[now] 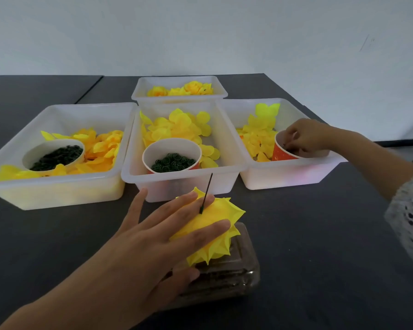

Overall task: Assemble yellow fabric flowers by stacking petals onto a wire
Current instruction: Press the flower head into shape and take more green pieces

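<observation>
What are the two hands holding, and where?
The left hand presses straight fingers on the yellow fabric flower, around its black wire. The right hand reaches into an orange paper cup; its hold is hidden.

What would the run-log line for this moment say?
left hand: pressing flower on wire | right hand: fingers in orange cup, contents unclear | stage: stacking unfinished
</observation>
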`<state>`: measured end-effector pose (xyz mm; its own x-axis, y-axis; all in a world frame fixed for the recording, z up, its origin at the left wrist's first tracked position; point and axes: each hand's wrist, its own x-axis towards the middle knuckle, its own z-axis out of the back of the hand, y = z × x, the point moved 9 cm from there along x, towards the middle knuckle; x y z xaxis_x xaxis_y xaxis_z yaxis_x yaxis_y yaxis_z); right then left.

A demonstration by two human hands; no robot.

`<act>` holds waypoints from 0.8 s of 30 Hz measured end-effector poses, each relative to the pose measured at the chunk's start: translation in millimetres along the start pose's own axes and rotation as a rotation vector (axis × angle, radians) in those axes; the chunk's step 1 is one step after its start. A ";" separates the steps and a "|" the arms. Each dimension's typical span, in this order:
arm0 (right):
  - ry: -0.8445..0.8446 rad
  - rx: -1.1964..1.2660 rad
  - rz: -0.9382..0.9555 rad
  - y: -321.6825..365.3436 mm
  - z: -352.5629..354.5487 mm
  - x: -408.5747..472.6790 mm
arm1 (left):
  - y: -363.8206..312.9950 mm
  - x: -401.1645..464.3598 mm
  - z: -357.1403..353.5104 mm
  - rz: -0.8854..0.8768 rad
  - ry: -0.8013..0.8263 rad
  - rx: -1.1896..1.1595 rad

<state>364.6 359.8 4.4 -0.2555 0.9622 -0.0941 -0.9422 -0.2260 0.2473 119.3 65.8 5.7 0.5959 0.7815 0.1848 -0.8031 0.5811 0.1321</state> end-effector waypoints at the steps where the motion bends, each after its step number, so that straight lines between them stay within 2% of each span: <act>1: -0.024 0.005 0.004 -1.3 4.3 0.1 | 0.0 -0.3 0.2 0.002 -0.002 -0.001; 8: -0.145 -0.031 -0.008 0.7 25.9 -13.6 | -1.0 -1.8 3.4 0.020 -0.019 -0.021; 13: -0.121 0.000 0.018 8.2 33.7 -23.6 | -1.3 -2.4 2.9 0.027 -0.006 -0.036; 17: -0.102 -0.119 0.004 13.4 33.5 -27.3 | -1.1 -2.1 3.3 0.036 0.007 -0.040; 19: -0.180 -0.183 -0.014 15.7 39.8 -30.1 | -1.6 -1.8 3.7 0.040 0.020 -0.045; 21: -0.331 -0.174 0.003 30.5 54.2 -39.6 | -2.1 -1.9 3.6 0.046 0.033 -0.046; 24: -0.515 0.048 0.212 88.8 64.6 -74.2 | -1.3 -2.4 3.2 0.063 0.051 -0.040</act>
<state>313.9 278.1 95.7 -0.2882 0.8489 0.4431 -0.8678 -0.4272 0.2539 118.9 62.5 8.2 0.5445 0.8267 0.1417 -0.8387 0.5382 0.0830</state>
